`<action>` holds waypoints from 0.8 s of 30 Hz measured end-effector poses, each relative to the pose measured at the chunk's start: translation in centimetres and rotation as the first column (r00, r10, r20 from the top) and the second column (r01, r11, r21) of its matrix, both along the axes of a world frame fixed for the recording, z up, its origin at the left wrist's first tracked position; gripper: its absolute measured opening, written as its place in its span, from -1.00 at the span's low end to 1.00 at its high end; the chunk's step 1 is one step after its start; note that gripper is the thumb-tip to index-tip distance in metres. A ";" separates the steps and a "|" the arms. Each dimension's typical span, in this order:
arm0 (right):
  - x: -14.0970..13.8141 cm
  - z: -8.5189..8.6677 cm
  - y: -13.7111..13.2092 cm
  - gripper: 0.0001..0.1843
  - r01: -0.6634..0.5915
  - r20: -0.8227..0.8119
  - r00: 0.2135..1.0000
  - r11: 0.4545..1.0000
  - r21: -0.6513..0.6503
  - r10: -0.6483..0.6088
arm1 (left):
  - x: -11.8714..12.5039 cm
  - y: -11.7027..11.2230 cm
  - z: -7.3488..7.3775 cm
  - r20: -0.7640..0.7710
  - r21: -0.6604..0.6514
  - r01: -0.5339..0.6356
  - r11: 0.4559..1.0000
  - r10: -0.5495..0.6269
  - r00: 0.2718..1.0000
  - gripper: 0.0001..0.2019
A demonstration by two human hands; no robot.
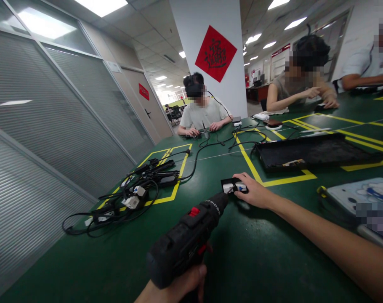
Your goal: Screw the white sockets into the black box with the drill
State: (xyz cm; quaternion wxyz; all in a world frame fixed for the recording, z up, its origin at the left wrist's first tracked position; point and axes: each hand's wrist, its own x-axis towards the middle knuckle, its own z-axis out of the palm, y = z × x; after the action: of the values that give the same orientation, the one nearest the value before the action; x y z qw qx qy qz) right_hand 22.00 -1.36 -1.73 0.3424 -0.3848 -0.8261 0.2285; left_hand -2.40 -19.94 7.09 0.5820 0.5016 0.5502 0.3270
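Note:
My left hand (182,283) is wrapped round the grip of a black cordless drill (188,231) with a red switch on top. Much of that grip is hidden below the drill's body. The drill points forward and to the right, its bit end at the open face of a small black box with white parts inside (228,188). Whether the bit touches the box I cannot tell. My right hand (251,190) holds the box against the green table (242,252) from its right side, fingers over the top.
A tangle of black cables, plugs and adapters (137,189) lies at left within yellow tape. A black tray (314,151) sits ahead to the right, and a printed case (349,193) at the right edge. Several people sit round the table, one person (202,111) straight across.

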 end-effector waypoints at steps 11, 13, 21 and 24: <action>0.0 -0.1 0.1 -0.50 0.006 0.007 1.000 1.000 0.001 -0.006 | -0.1 0.2 -0.9 0.083 -0.095 0.040 0.995 -0.032 0.996 -0.56; 0.0 -0.1 0.1 -0.50 0.003 0.014 1.000 1.000 -0.002 -0.003 | -0.3 0.4 -1.3 0.119 -0.081 0.087 0.993 -0.077 0.990 -0.47; 0.1 0.0 0.1 -0.49 0.000 0.022 1.000 1.000 -0.016 0.001 | -0.6 0.2 -1.7 0.037 -0.016 0.026 1.000 -0.025 0.999 -0.46; 0.1 0.0 0.1 -0.50 -0.002 0.020 1.000 1.000 -0.016 0.002 | -0.5 0.1 -1.8 0.016 -0.010 0.046 0.999 -0.046 0.999 -0.45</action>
State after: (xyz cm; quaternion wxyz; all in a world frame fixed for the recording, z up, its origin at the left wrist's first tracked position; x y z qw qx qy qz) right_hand 22.08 -1.28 -1.77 0.3306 -0.3890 -0.8282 0.2313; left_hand -2.91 -19.87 5.30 0.5962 0.5087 0.5356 0.3144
